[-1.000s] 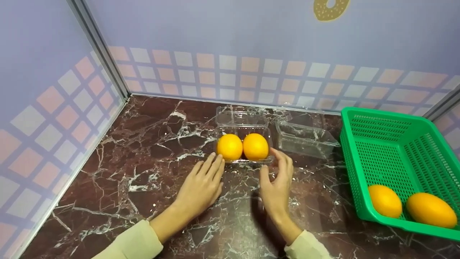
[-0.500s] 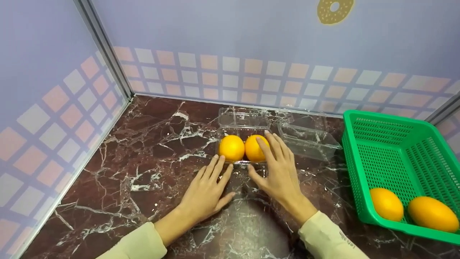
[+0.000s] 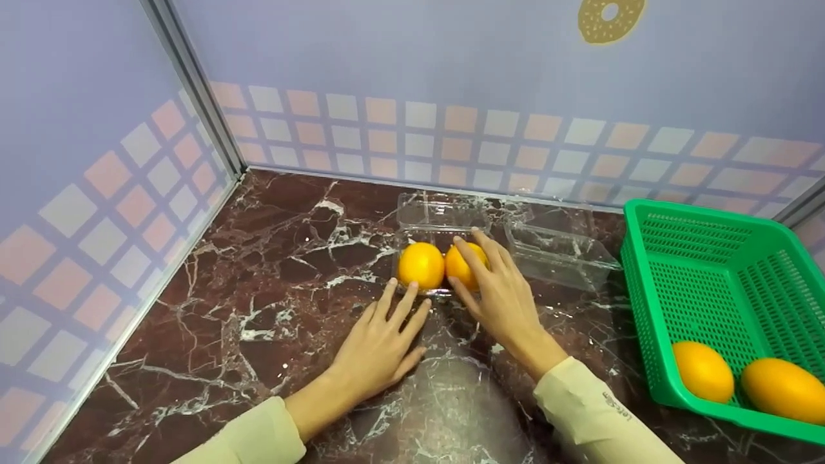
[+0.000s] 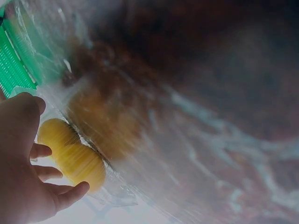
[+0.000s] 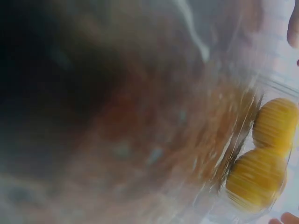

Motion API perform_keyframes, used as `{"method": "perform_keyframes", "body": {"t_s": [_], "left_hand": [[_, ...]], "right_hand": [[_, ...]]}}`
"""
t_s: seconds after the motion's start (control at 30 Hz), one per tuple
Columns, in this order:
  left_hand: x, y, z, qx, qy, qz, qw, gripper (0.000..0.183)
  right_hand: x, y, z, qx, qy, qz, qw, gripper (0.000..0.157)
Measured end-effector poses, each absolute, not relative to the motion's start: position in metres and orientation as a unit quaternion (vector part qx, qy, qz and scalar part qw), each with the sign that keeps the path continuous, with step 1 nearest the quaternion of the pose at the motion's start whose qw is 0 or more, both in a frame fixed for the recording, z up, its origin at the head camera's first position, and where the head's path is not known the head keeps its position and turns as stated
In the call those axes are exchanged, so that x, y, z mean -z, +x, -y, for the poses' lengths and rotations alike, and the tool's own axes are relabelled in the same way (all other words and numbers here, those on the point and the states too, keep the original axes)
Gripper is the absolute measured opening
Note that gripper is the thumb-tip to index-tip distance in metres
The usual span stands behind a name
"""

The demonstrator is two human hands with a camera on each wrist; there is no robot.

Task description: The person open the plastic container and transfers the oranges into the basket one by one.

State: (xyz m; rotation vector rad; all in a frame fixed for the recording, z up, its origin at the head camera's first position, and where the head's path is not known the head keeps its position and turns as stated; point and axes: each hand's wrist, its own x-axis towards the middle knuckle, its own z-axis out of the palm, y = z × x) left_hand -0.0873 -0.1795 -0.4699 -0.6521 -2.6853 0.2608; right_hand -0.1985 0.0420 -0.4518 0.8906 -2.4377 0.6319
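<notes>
Two oranges sit side by side in a clear plastic clamshell box (image 3: pixel 445 211), its lid tipped back toward the wall. My left hand (image 3: pixel 374 351) lies at the front left of the box with fingers spread, one fingertip overlapping the lower edge of the left orange (image 3: pixel 421 265). Over the right orange (image 3: pixel 459 267) reaches my right hand (image 3: pixel 504 303), fingers extended and thumb at the near side. The head view hides much of that fruit; whether the fingers touch it I cannot tell. In the left wrist view, several fingers (image 4: pixel 72 196) stand beside the oranges.
Another clear plastic box (image 3: pixel 561 254) is to the right of the first, near the back wall. A green mesh basket (image 3: pixel 635 309) stands at the right with two oranges (image 3: pixel 702 372) at its near end. Walls bound the marble table at the left and back.
My right hand has moved from the box's right side up and left over the right orange. My left hand's fingers have spread and shifted slightly right along the box's front.
</notes>
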Motion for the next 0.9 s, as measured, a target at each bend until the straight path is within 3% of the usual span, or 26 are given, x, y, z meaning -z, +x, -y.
{"method": "perform_keyframes", "body": {"t_s": [0.23,0.9], "left_hand": [[0.470,-0.087,0.178,-0.099,-0.230,0.954,0.162,0.075],[0.470,-0.085,0.181,-0.103,-0.232,0.960,0.121,0.083]], "right_hand": [[0.448,-0.206,-0.036,-0.237,0.287,0.909,0.188,0.048],[0.438,-0.212,-0.031,-0.224,0.210,0.945,0.110,0.072]]}}
